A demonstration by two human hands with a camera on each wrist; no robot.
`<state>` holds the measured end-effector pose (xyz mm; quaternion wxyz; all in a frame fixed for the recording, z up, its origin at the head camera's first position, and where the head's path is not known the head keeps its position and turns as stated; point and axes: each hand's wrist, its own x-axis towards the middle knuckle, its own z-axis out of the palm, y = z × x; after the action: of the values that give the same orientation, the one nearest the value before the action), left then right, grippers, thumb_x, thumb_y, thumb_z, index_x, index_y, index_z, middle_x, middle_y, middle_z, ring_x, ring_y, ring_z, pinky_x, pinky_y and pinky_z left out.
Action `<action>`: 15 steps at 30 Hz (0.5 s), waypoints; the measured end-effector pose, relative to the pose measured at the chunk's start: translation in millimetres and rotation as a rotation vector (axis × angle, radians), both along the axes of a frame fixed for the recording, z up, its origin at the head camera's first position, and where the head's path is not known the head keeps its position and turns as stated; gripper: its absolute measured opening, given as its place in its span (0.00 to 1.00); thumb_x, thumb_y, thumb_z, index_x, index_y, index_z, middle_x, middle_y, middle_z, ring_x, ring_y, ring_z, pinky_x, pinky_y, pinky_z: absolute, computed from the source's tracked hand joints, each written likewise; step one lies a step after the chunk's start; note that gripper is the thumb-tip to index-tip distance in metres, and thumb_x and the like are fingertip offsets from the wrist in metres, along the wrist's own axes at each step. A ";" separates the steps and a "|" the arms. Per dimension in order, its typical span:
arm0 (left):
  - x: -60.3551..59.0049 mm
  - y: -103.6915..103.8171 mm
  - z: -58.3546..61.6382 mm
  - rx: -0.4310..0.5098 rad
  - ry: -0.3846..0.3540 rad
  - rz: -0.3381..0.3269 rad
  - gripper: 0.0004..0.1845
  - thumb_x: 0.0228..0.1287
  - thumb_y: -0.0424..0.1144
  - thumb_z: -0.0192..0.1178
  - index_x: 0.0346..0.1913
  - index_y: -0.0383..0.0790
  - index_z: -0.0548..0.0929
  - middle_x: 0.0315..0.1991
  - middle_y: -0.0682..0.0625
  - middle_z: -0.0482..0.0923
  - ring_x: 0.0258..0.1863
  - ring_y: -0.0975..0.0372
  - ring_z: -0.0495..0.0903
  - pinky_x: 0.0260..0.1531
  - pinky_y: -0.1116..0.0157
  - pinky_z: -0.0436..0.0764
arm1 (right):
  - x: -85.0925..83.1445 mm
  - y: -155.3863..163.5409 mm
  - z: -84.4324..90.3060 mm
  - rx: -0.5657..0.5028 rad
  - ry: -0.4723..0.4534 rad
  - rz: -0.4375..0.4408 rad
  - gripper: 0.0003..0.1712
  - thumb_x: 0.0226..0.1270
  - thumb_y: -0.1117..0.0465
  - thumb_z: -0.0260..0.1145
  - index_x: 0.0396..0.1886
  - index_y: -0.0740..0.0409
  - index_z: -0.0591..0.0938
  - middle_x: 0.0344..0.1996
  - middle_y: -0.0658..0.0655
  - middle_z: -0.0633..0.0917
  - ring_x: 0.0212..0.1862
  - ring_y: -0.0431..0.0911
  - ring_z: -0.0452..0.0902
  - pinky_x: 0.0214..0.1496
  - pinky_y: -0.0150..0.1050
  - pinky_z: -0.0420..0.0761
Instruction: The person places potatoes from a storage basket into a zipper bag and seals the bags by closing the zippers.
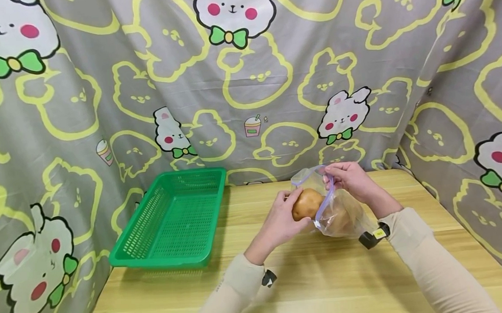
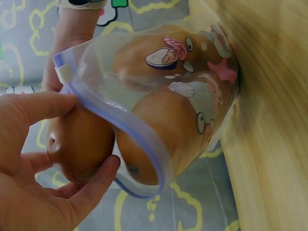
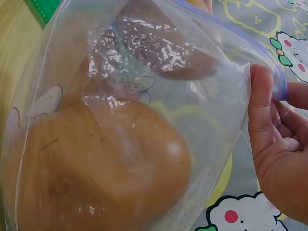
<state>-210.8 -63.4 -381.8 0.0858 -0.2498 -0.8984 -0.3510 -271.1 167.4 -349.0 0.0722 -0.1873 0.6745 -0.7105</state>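
My left hand (image 1: 281, 221) grips a brown potato (image 1: 307, 204) at the mouth of a clear zip bag (image 2: 216, 43). In the left wrist view, thumb and fingers lie around the potato, which is partly past the purple zip edge (image 2: 137, 130). My right hand (image 1: 353, 180) pinches the bag's rim on the far side and holds the mouth apart. Inside the bag rest more potatoes (image 3: 120, 163), seen through the film. Cartoon sea prints, among them a pink starfish (image 2: 224, 70), mark the bag's side. A white slider (image 2: 63, 73) sits at one end of the zip.
A green plastic basket (image 1: 171, 262) stands on the left part of the wooden table (image 1: 323, 288). Behind and at both sides hangs a grey curtain (image 1: 277, 147) with cartoon rabbits and bears, close to the table's back edge.
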 end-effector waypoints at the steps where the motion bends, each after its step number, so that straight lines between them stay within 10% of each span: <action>1: 0.0 0.8 -0.6 0.010 0.004 -0.001 0.39 0.54 0.44 0.68 0.69 0.45 0.65 0.54 0.43 0.68 0.46 0.56 0.74 0.45 0.64 0.75 | -0.2 0.1 -0.3 0.002 -0.001 -0.003 0.12 0.72 0.61 0.57 0.37 0.60 0.86 0.22 0.52 0.81 0.25 0.40 0.79 0.28 0.31 0.79; 15: -1.8 1.4 -0.7 0.030 -0.107 -0.028 0.41 0.54 0.37 0.63 0.72 0.46 0.61 0.59 0.45 0.65 0.51 0.57 0.72 0.49 0.63 0.73 | -4.1 -0.9 -2.9 -0.015 -0.003 0.003 0.14 0.71 0.62 0.57 0.40 0.70 0.83 0.23 0.52 0.82 0.25 0.41 0.80 0.28 0.31 0.79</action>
<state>-212.6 -62.0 -382.5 0.0365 -0.2421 -0.8927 -0.3782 -275.1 166.5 -351.9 0.0730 -0.1877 0.6686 -0.7159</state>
